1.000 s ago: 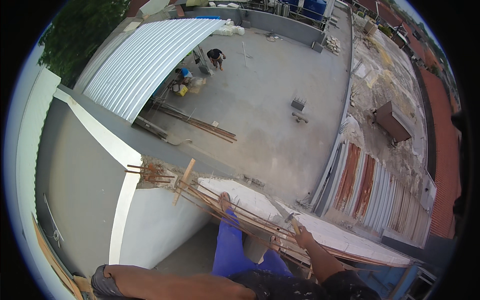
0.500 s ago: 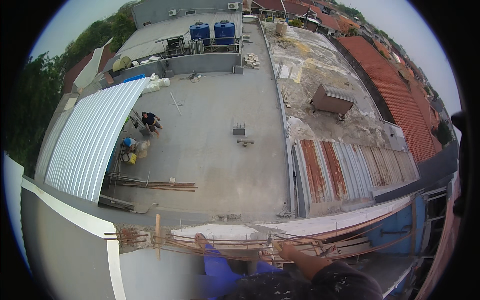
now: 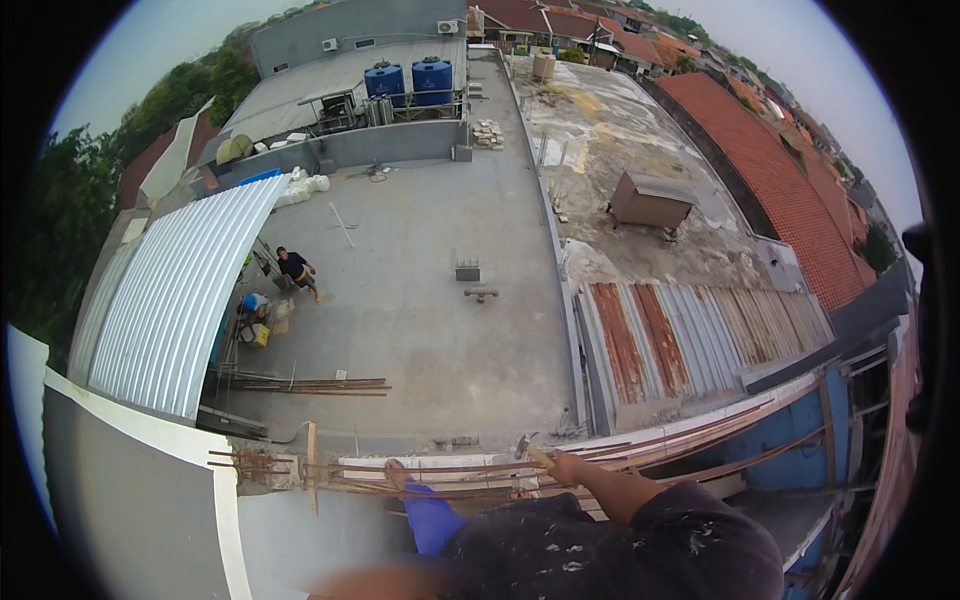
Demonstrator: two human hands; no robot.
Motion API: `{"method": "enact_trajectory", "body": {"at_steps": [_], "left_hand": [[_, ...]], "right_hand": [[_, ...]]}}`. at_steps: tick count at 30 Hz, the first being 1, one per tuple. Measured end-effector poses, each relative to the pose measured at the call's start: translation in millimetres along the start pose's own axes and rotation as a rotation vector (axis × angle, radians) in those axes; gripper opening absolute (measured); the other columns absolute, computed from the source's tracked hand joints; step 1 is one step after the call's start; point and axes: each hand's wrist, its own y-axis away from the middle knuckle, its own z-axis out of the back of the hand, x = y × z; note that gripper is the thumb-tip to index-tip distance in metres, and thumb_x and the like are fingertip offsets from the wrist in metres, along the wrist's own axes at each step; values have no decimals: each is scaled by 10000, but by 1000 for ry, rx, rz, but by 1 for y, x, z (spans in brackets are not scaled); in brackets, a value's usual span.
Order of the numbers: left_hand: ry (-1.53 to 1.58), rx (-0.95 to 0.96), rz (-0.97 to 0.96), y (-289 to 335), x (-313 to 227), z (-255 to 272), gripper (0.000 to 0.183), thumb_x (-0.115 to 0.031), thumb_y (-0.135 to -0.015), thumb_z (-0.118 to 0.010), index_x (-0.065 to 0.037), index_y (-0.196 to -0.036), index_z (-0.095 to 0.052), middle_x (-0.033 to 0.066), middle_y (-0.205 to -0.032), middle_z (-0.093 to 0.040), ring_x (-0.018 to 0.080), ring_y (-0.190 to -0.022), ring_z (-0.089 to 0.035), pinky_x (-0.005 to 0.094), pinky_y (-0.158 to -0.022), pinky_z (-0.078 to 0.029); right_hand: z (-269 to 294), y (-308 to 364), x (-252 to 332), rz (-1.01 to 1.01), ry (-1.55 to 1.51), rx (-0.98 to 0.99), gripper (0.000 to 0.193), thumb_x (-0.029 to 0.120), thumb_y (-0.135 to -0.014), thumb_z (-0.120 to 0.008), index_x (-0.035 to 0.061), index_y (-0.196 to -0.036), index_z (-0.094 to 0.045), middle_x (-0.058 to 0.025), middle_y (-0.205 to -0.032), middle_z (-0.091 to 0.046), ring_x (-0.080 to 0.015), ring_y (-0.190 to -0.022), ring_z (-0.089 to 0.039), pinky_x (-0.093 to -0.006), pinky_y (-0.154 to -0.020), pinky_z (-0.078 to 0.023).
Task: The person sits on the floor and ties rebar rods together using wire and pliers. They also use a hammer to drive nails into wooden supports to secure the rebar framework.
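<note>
Corrugated silver roofing curves down your far left, above a grey wall with a white edge; just right of it, on the concrete roof below, a person in a dark shirt stands beside another who is crouching, and long rusty bars lie near them; closer to you, a bundle of rusty steel rods runs along the broken top of the wall; your left hand is only a blur at the bottom edge, so you cannot tell whether it is closed; your blue-clad leg rests against the rods; your right hand is clamped around a hammer's wooden handle, its head just above the rods; rusty sheet roofing lies farther right.
</note>
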Motion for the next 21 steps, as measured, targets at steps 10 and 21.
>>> {"method": "enact_trajectory", "body": {"at_steps": [10,21], "left_hand": [[661,-32,106,34,5,-10,189,-80,-902,-651,-70,-1050,-767,109,-927,-764,242,-868,-740,347,-790,-560],[573,16,289,43,0,-23,282,-163,-833,-719,-58,-1092,-755,129,-1031,-764,250,-949,-729,366,-868,-551]], "right_hand": [[-13,1,-13,93,29,-120,636,361,-899,-688,48,-1430,-530,-215,-1111,-730,-353,-1006,-724,-458,-909,-550],[-21,4,-12,44,46,-36,647,342,-881,-716,16,-1414,-548,-275,-1221,-692,-396,-1166,-672,-463,-994,-515]]}}
